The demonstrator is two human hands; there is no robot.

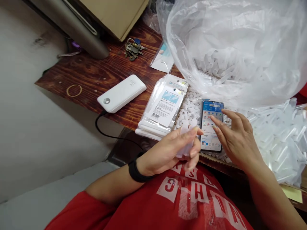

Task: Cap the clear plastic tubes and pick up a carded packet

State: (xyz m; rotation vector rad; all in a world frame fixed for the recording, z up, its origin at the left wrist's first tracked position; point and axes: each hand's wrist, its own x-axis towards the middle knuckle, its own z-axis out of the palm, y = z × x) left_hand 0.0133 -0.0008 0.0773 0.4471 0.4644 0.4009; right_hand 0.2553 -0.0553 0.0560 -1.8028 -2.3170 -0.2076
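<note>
My left hand (168, 148) is closed around translucent white plastic pieces (183, 151), held just above the table's front edge. Their exact shape is partly hidden by my thumb and fingers. A smartphone (208, 135) lies with its lit screen up, showing rows of app icons, on a bed of small white plastic bits (190, 107). Over the phone's right side hovers my right hand (240, 137), fingers apart and holding nothing; whether a fingertip touches the screen I cannot tell. Left of the phone is a stack of printed packets in clear bags (165, 103).
A large clear bag (230, 28) of translucent tubes stands at the back right, with a heap of clear plastic pieces (283, 140) in front. Leftward on the wooden table lie a white power bank (122, 92) with a black cable, keys (133, 49) and a rubber band (74, 85).
</note>
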